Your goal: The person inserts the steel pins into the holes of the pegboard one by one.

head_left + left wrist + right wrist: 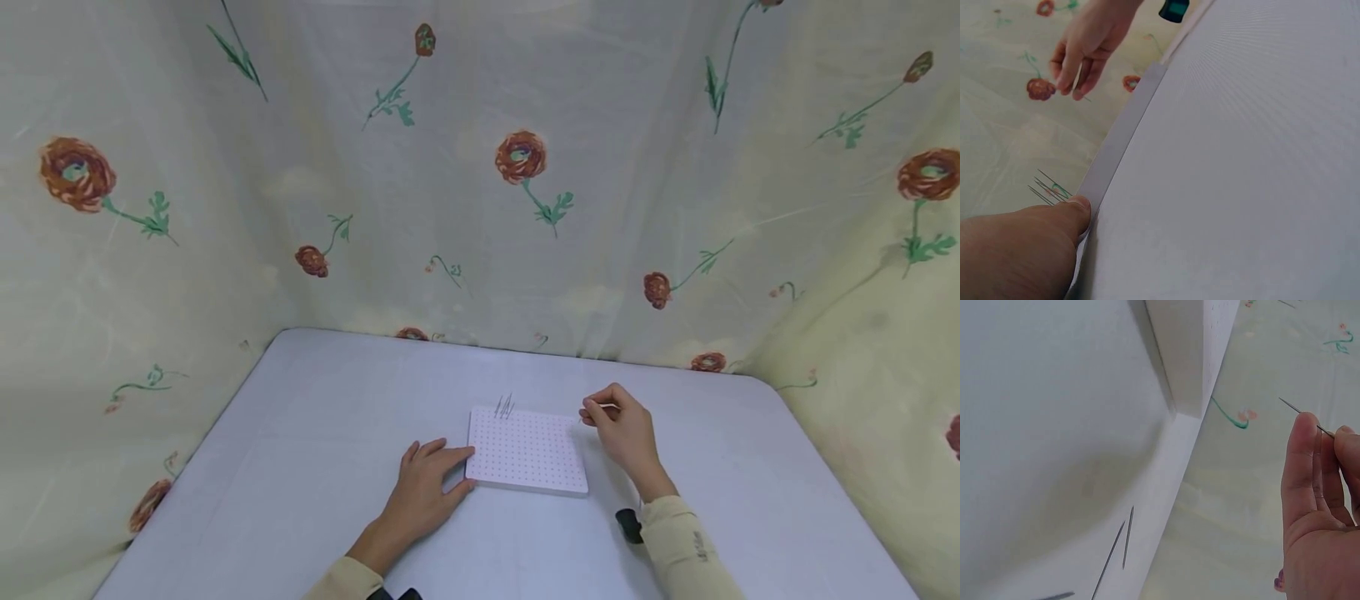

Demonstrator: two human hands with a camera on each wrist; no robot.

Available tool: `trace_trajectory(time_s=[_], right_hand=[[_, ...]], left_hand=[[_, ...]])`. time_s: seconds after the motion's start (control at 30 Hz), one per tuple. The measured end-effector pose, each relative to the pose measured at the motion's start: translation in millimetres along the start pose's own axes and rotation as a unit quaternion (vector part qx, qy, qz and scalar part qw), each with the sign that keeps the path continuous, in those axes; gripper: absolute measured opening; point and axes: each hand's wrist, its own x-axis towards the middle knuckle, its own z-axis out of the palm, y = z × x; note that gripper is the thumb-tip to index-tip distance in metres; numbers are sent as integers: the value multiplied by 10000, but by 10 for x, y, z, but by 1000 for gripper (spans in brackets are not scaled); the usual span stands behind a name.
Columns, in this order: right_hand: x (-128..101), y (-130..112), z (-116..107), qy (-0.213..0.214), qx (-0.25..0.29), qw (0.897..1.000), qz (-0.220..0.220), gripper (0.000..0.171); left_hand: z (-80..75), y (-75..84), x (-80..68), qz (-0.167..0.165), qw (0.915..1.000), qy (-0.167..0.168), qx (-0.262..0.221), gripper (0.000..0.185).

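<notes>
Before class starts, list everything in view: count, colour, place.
Dotted block: one, white, on the table.
Slanting needles: several, grey, block's far-left edge.
Held needle: one, grey, near block's far-right corner.
Loose needles: three visible, grey, on table.
Table: one, white, beneath block.
Floral curtain: count unclear, cream, around table.
Sleeves: two, beige, forearms.
Devices: at least two, black, near sleeves.
Left hand: one, touching block's left edge.
Right hand: one, pinching held needle.

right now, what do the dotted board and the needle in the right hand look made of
Dotted board: probably foam or plastic, smooth and matte, since its pale side shows no glare; can't tell which. Needle: likely metal, smooth grey, being thin yet straight.
</notes>
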Motion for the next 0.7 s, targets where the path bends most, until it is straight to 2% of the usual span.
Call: trace_trajectory(time_s=[0.7], right_hand=[[45, -226, 352, -322, 283, 9989, -205, 8]], left_hand=[[0, -10, 9, 77, 9999, 13, 74, 46]])
